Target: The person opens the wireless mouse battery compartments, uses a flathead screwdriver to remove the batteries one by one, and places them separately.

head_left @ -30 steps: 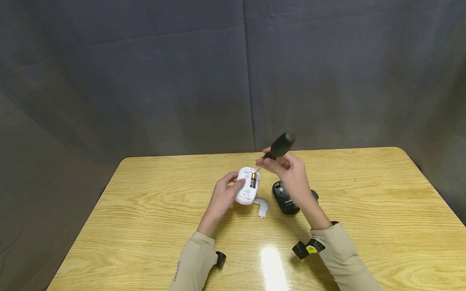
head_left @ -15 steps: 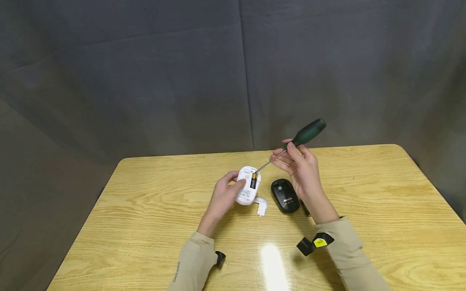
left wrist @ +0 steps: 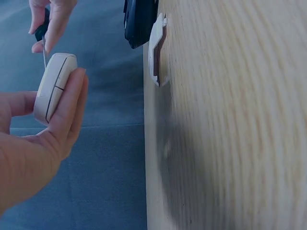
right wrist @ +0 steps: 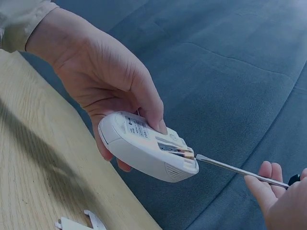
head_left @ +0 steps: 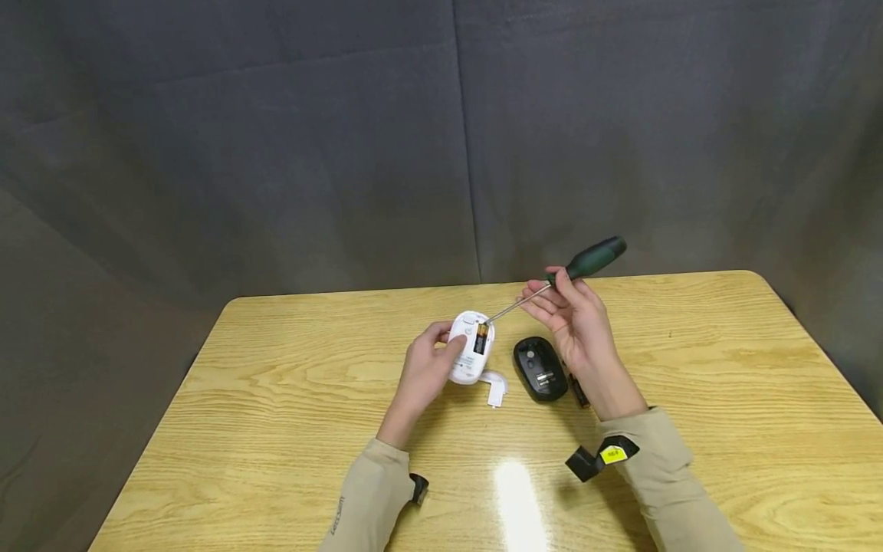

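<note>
My left hand (head_left: 426,373) grips a white computer mouse (head_left: 464,369) above the table, its thumb across the underside, which faces up. The battery bay is uncovered, with a black and copper-coloured battery (head_left: 480,341) inside; whether a second lies there I cannot tell. My right hand (head_left: 582,333) holds a screwdriver (head_left: 597,257) with a dark green handle, fingers near where the shaft begins. In the right wrist view its flat blade (right wrist: 201,157) is at the battery's end, at the mouse's edge; contact is unclear.
A white battery cover (head_left: 496,391) lies on the wooden table (head_left: 290,429) below the mouse. To its right sits a black mouse (head_left: 540,369), underside up, with a dark battery (head_left: 578,392) beside it. A grey curtain (head_left: 310,153) hangs behind.
My right hand has shifted right, and the screwdriver has swung from steep to a flatter slant. The black mouse is now uncovered. My left hand keeps its grip on the white mouse.
</note>
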Available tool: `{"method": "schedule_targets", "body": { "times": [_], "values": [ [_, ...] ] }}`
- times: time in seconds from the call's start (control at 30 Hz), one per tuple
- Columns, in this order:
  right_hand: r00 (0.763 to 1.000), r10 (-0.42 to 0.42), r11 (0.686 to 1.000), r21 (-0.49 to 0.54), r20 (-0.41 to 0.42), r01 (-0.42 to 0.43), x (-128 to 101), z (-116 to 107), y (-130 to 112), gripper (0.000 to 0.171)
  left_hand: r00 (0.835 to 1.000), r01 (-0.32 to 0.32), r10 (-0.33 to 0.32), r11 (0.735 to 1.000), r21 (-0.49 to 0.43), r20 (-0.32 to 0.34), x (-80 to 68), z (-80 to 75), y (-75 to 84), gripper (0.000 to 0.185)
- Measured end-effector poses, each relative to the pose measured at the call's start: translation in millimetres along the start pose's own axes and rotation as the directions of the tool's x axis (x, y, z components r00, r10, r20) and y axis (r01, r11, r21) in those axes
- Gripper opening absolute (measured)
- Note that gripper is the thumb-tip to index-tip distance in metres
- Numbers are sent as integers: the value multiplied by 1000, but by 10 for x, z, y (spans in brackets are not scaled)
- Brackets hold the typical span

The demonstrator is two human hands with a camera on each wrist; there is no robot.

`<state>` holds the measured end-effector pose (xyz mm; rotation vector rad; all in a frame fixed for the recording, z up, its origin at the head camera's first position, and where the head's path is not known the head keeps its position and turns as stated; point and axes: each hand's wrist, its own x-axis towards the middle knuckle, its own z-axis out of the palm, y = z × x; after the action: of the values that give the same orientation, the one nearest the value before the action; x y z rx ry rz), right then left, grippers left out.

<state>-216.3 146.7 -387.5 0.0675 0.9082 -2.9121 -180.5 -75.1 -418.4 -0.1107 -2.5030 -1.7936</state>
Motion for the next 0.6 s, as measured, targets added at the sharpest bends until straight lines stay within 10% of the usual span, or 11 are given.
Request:
{"method": "schedule_targets", "body": {
  "times": [0.6],
  "values": [
    [999, -34, 965, -260, 6, 34, -143, -166, -409, 19, 995, 80, -84, 994, -77, -58, 45, 3, -32, 36]
  ]
}}
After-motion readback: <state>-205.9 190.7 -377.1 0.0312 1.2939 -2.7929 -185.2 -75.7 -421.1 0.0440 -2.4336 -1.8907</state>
